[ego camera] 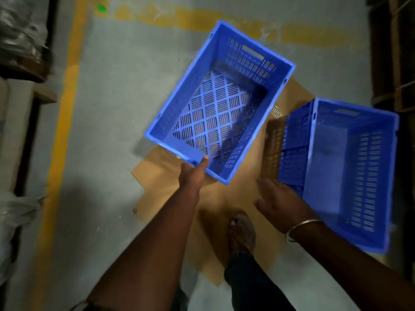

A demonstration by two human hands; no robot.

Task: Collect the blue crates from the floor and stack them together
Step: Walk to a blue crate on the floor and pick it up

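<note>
Gripping blue crate point(219, 102) rim with left hand point(193, 173), right hand point(279, 200) spread open, empty

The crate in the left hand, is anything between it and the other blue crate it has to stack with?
Nothing visible blocks it. The held crate hangs from the left hand over brown cardboard, with the second crate to its right. Only the open right hand hovers in the gap, by that crate's near corner.

Both forearms are bare, without sleeves. A thin metal bangle point(302, 227) circles the right wrist, lower right of the frame. At bottom centre, a dark trouser leg point(249, 281) ends above a sandalled foot point(241, 232).
</note>
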